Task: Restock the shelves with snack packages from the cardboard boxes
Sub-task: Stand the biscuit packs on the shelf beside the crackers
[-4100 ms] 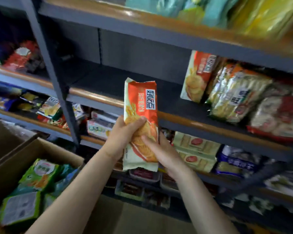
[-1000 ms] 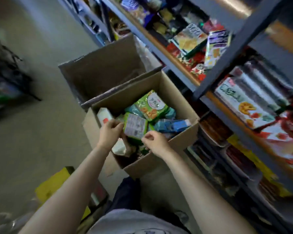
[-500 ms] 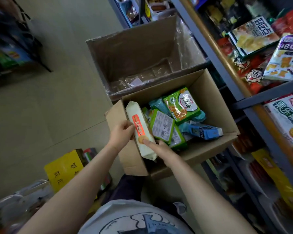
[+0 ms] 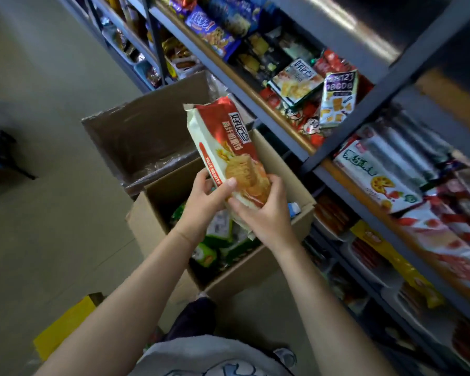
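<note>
The head camera looked down past a grey printed shirt (image 4: pixel 201 356) to both bare arms reaching forward over an open cardboard box (image 4: pixel 272 270) on the floor. Both hands were clamped on one red-and-cream biscuit packet (image 4: pixel 225 147), held tilted above the box with its crimped top end pointing up and away. The left hand (image 4: pixel 201 204) gripped the lower left edge, thumb pressed on the front of the wrapper, while the right hand (image 4: pixel 266 213) cupped the bottom end, fingers curled round the right side. Below them, inside the box, lay green snack packets (image 4: pixel 215 245) and the corner of a blue one (image 4: pixel 295 208) against the right wall. A second cardboard box (image 4: pixel 136 134), lined with clear plastic film, stood touching the first on its far side. To the right ran grey metal shelves (image 4: pixel 345 180) with a wood-coloured front edge, crowded with snack packages, among them a purple "123 ABCDE" biscuit bag (image 4: pixel 337 99) leaning upright. A yellow object (image 4: pixel 63 329) sat on the floor near the left arm.
</note>
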{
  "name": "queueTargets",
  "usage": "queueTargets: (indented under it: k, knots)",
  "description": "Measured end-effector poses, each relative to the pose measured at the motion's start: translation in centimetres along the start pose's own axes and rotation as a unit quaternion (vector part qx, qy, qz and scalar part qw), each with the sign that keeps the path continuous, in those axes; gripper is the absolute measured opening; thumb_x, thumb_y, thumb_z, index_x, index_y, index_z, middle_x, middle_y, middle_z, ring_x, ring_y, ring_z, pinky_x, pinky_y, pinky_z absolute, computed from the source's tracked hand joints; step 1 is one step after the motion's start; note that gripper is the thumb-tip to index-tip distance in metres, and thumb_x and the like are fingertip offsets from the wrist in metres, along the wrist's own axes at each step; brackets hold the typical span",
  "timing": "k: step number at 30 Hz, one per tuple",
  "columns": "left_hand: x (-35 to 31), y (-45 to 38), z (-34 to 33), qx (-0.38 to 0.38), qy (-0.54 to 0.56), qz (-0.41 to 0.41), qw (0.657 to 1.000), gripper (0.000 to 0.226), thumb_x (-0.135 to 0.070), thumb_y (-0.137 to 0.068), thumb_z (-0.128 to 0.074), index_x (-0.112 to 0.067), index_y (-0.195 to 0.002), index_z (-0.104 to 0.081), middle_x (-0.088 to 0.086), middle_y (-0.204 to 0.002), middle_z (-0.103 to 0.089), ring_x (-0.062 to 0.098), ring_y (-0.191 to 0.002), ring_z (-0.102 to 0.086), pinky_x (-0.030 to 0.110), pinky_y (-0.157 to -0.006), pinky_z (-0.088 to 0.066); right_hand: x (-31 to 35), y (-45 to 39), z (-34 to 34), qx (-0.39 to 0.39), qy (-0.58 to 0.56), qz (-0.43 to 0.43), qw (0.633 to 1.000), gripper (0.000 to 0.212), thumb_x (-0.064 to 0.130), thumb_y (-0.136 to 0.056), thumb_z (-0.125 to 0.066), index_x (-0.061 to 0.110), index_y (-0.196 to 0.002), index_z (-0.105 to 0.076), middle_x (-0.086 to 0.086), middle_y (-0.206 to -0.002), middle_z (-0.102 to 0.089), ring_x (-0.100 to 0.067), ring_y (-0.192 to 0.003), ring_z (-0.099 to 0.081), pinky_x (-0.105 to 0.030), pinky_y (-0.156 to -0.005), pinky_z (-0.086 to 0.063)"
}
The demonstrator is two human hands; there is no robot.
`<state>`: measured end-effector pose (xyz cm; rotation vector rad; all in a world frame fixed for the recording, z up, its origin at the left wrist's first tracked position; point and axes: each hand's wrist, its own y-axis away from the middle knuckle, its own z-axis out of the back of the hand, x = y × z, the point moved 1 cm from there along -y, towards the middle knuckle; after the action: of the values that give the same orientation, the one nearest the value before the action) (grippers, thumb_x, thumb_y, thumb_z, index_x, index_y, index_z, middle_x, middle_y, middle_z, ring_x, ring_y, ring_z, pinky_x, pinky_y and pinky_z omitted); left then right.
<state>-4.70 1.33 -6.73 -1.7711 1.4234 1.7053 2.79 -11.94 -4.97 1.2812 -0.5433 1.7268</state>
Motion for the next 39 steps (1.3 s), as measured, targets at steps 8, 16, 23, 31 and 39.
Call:
queueTargets:
  k: [8, 16, 23, 31, 39]
  knots:
    - [-2.5, 3.4, -15.5, 0.136, 0.030, -0.052, 0.989, 0.063, -0.016, -0.078, -0.076, -0.003, -0.135, -0.052, 0.018, -0.126, -0.069, 0.037, -0.115, -0.067, 0.048, -0.093, -0.058, 0.5, 6.7, 18.3, -0.117, -0.125, 0.020, 0.985, 0.013, 0.037, -0.100, -0.055, 0.028, -0.107, -0.055, -0.001, -0.108, -0.064, -0.009, -0.098, -0.066, -0.036, -0.082, -0.057]
    - [-1.7, 11.5, -32.9, 0.288, -0.046, -0.096, 0.952, 0.049, -0.007, -0.085, -0.075, -0.012, -0.129, -0.057, 0.014, -0.121, -0.072, 0.034, -0.110, -0.070, 0.048, -0.092, -0.058, -2.0, 16.9, 33.9, -0.178, -0.121, 0.053, 0.975, 0.033, 0.041, -0.092, -0.068, 0.026, -0.119, -0.056, 0.002, -0.114, -0.066, -0.008, -0.098, -0.068, -0.023, -0.074, -0.055]
    - [-1.6, 18.2, -47.5, 0.392, -0.112, -0.191, 0.893, 0.061, 0.003, -0.079, -0.076, -0.016, -0.133, -0.055, 0.007, -0.118, -0.073, 0.026, -0.110, -0.070, 0.040, -0.087, -0.059, -2.8, 24.9, 46.3, -0.350, 0.040, 0.104, 0.930, 0.015, 0.028, -0.094, -0.068, 0.037, -0.102, -0.058, 0.013, -0.094, -0.066, 0.004, -0.082, -0.063, -0.018, -0.067, -0.051]
    - [-3.7, 19.8, -58.0, 0.428, -0.172, -0.285, 0.840, 0.075, -0.012, -0.070, -0.089, -0.013, -0.135, -0.051, 0.011, -0.126, -0.068, 0.028, -0.118, -0.066, 0.053, -0.101, -0.053, -2.4, 27.1, 54.6, -0.488, 0.066, 0.134, 0.860, 0.016, 0.016, -0.095, -0.065, 0.026, -0.104, -0.057, 0.011, -0.100, -0.068, -0.011, -0.086, -0.068, -0.035, -0.074, -0.058]
    - [-2.6, 15.8, -61.8, 0.394, -0.230, -0.311, 0.834, 0.060, -0.034, -0.070, -0.089, -0.014, -0.122, -0.065, -0.003, -0.114, -0.075, 0.013, -0.109, -0.069, 0.042, -0.101, -0.055, -3.9, 24.3, 58.5, -0.490, 0.085, 0.074, 0.864, 0.015, 0.028, -0.098, -0.061, 0.017, -0.107, -0.056, 0.007, -0.099, -0.065, -0.010, -0.089, -0.065, -0.020, -0.069, -0.050]
